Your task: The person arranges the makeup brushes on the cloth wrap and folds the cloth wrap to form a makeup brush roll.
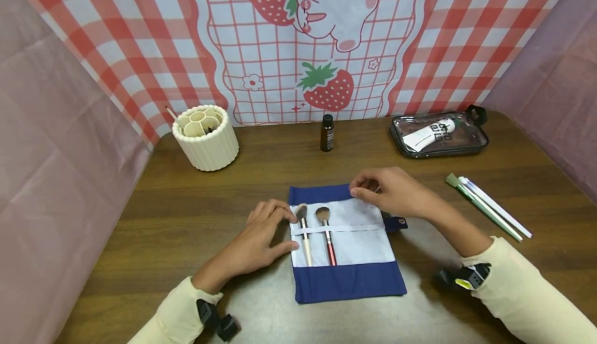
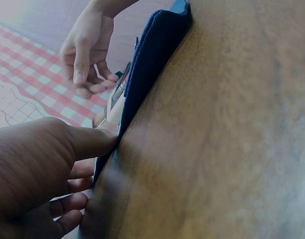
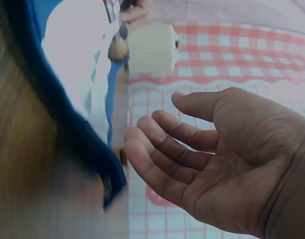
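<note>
A navy makeup brush roll with a pale lining [image 1: 350, 283] lies unfolded on the table. Under its white strap sit a brush with a cream handle [image 1: 307, 248] and, to its right, one with a red handle [image 1: 331, 253]; their lower ends are hidden in the navy pocket. My left hand [image 1: 252, 243] touches the roll's left edge with thumb and fingertips spread apart. Over the upper right part of the roll hovers my right hand [image 1: 396, 192], its fingers loosely bent and holding nothing, as the right wrist view shows. A navy closure tab [image 1: 395, 224] sticks out at the right.
Right of the roll lie a green brush [image 1: 485, 208] and a white stick-like tool [image 1: 496, 208]. Behind stand a cream ribbed holder [image 1: 207, 147], a small dark bottle [image 1: 327, 134] and a clear black-edged pouch [image 1: 462, 139] with a white tube. A checked cloth hangs at the back.
</note>
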Motion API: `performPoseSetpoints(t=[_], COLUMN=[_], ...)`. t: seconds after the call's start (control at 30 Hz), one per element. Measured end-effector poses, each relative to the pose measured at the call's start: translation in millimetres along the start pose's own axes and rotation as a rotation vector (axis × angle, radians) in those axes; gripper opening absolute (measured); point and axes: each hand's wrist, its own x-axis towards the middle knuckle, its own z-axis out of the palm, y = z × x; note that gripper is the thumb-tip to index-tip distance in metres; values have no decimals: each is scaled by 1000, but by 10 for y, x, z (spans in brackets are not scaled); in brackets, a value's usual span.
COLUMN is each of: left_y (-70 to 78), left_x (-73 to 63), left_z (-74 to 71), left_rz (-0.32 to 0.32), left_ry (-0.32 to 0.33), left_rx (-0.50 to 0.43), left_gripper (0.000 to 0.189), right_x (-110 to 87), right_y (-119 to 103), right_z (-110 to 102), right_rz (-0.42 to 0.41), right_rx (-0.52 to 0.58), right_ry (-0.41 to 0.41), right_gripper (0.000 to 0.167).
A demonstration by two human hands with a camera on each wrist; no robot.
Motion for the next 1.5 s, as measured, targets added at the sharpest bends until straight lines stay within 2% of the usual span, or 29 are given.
performPoseSetpoints(t=[0.27,0.47,0.63,0.93,1.17,1.37,1.5], left_y=[5,0,4,8,16,27,30], left_x=[2,5,10,7,7,6,6], left_z=[-11,-16,-21,-39,-29,-21,-16], left_rz=[1,2,4,-12,-12,-10,-12], left_ry=[0,-1,0,-4,-8,-10,-12], left_rx=[1,-4,-7,-4,-7,-11,-13], left_gripper=[44,44,44,44,44,43,43], right_x=[-264,-467,-636,-856,-974,-1050,-1081], right_y=[188,369,538,822,1001,1117,1158], right_z=[-314,-509,-638,-843,-872,-828,-782], right_rz=[62,107,159,307,389,432,424], right_rx=[-127,-171,-255,-343,-370,-365,-377], right_ry=[147,183,210,152,111,63,73], right_gripper=[17,17,17,28,28,20,17])
